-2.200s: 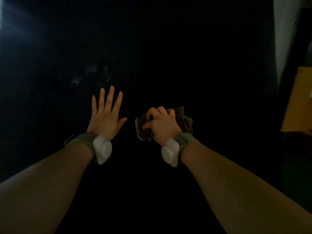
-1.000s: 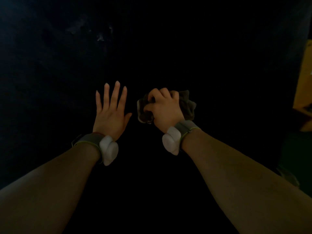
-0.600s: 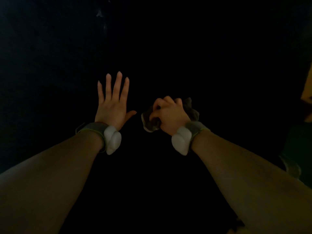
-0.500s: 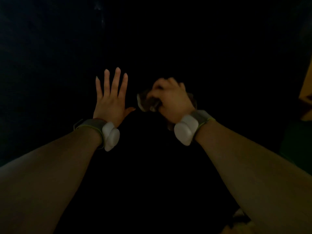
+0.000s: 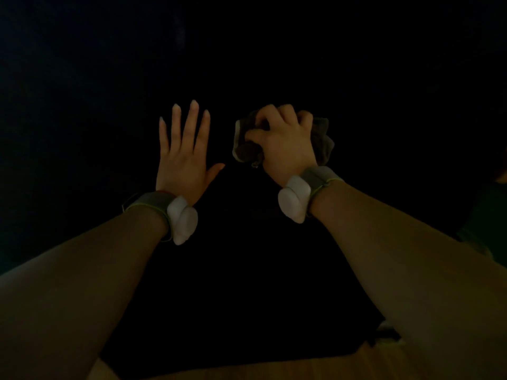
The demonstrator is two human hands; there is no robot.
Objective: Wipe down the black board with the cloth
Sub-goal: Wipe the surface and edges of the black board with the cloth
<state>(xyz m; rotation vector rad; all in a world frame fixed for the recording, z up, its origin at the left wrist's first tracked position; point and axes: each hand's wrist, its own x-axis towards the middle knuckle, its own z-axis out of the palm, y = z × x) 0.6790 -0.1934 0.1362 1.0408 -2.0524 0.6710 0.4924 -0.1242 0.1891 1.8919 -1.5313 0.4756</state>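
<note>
Item: cloth, dark and bunched. It is looking soft, light and easily crumpled, and is sitting against the black board, just right of centre. The right hand is clutching it, fingers curling over the wad. It is probably best held bunched under the palm. The left hand is lying flat on the board, fingers straight and spread.

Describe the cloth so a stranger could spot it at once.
A black board fills the view. Against it, the right hand grips the cloth: a dark crumpled wad under curled fingers. The left hand beside it lies flat and empty.
</note>
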